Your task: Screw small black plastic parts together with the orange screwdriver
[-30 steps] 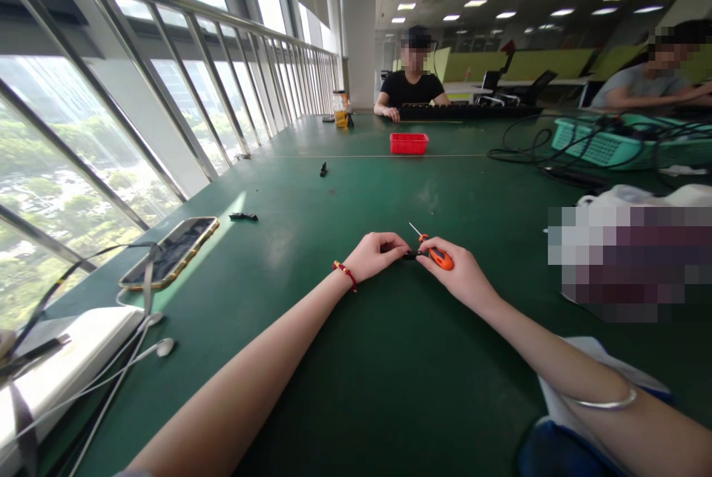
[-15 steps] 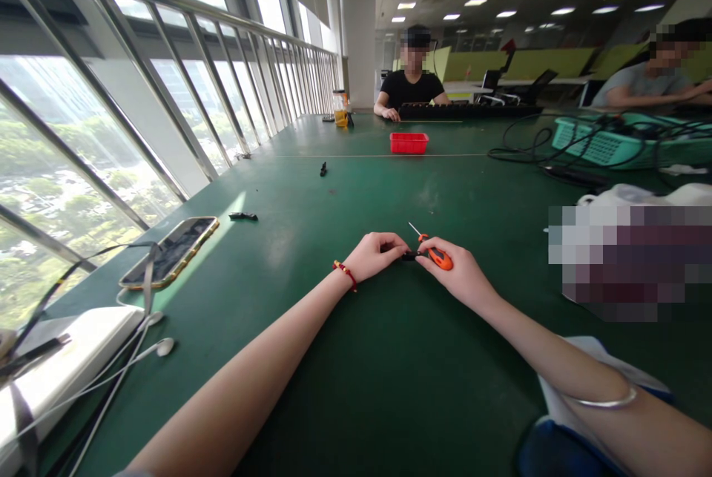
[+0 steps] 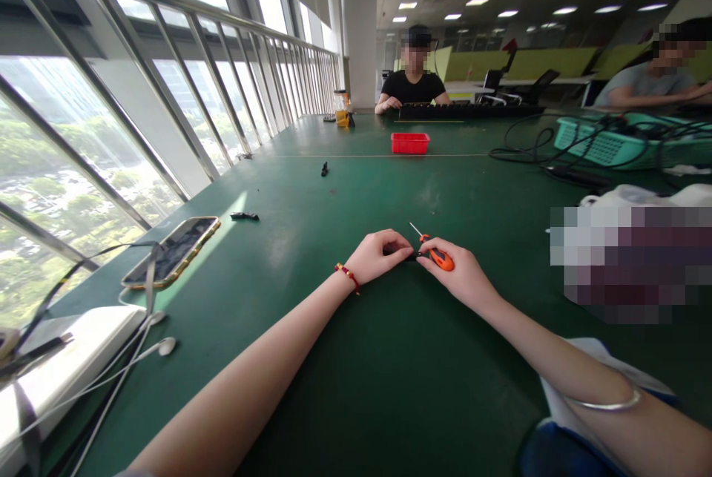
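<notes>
My left hand [image 3: 378, 256] rests on the green table [image 3: 356, 358] with its fingers curled round a small black part [image 3: 412, 257]. My right hand [image 3: 457, 274] meets it from the right, closed on an orange-handled screwdriver [image 3: 439, 257] whose thin metal shaft points up and away to the left. The fingertips of both hands touch at the black part. A red bead bracelet sits on my left wrist and a silver bangle on my right forearm.
A phone [image 3: 171, 251] and white earphones [image 3: 161, 347] lie at the left near the window railing. Small black parts [image 3: 244, 216] lie further out, with another black part [image 3: 324, 168] beyond. A red tray [image 3: 410, 142] and a teal basket [image 3: 604, 143] with cables stand further back. Two people sit at the far end.
</notes>
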The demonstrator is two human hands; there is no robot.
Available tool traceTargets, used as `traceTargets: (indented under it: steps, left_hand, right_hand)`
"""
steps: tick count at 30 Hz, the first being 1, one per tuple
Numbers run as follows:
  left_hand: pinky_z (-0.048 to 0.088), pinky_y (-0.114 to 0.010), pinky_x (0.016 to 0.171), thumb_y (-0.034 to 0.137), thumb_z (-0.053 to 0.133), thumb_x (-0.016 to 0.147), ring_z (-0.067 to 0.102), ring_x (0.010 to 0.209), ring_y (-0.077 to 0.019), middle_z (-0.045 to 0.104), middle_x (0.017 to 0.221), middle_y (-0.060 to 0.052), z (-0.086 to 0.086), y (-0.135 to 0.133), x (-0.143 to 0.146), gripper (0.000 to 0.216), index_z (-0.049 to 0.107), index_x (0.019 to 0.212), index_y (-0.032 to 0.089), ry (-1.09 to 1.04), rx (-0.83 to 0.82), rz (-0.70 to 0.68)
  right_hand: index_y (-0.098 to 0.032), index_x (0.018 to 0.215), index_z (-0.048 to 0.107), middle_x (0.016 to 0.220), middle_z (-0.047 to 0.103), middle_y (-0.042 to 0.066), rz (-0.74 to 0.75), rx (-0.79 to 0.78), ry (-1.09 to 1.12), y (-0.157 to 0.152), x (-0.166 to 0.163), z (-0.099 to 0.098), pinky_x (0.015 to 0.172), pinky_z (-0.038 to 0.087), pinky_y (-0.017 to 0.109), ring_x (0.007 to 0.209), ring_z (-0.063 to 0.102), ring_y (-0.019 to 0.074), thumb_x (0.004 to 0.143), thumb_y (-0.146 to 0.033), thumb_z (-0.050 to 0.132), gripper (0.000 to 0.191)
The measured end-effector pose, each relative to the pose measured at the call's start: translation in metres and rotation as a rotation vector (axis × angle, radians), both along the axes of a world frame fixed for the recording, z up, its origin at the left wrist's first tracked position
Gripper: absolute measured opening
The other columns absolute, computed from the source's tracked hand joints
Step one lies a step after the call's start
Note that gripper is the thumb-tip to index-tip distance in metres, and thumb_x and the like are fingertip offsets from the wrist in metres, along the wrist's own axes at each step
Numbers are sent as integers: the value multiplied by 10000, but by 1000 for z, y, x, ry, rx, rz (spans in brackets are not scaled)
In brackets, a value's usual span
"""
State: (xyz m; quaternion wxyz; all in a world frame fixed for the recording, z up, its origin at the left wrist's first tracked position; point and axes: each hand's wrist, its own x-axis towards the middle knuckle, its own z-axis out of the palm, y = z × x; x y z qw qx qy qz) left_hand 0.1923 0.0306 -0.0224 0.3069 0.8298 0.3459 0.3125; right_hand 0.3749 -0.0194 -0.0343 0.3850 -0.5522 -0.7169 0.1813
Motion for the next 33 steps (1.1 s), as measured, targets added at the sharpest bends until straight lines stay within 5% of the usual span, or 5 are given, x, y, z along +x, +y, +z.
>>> traceTargets:
  steps: [5, 13, 22, 29, 33]
  left_hand:
    - [464, -278, 808, 274, 601, 768, 591, 801, -150, 667, 818, -28, 1, -2, 0, 121, 674, 771, 177, 82, 190, 16]
    - [455, -283, 826, 274, 608, 776, 594, 815, -154, 687, 838, -20, -2, 0, -1, 115, 683, 758, 189, 132, 212, 7]
    - [444, -291, 811, 278, 596, 808, 569, 828, -163, 672, 862, -25, -4, 0, -2, 130, 693, 800, 192, 218, 316, 38]
    - [446, -302, 806, 222, 610, 794, 550, 852, -176, 656, 855, -26, -5, 2, -4, 95, 697, 812, 189, 229, 274, 261]
    - [451, -301, 806, 222, 607, 794, 554, 858, -174, 648, 848, -24, -7, 5, -7, 98, 701, 797, 193, 198, 193, 352]
  right_hand:
    - [-253, 843, 595, 909, 641, 15, 6, 1, -34, 1, 0, -3, 741, 448, 320, 812, 597, 194, 784, -355, 564, 122]
    - [-253, 855, 585, 927, 639, 21, -10, -12, -94, 1, -2, -4, 734, 445, 329, 826, 598, 203, 794, -352, 541, 125]
    - [-270, 822, 575, 849, 657, -18, -54, -52, -297, 7, -8, 8, 549, 373, 251, 717, 596, 176, 760, -306, 571, 72]
    - [-264, 827, 578, 829, 659, -28, 17, -43, -372, 37, -16, 12, 554, 348, 245, 706, 590, 166, 762, -313, 567, 83]
    - [-241, 842, 575, 899, 665, -4, 68, 26, -358, 48, -20, 2, 741, 379, 309, 833, 593, 183, 791, -277, 553, 66]
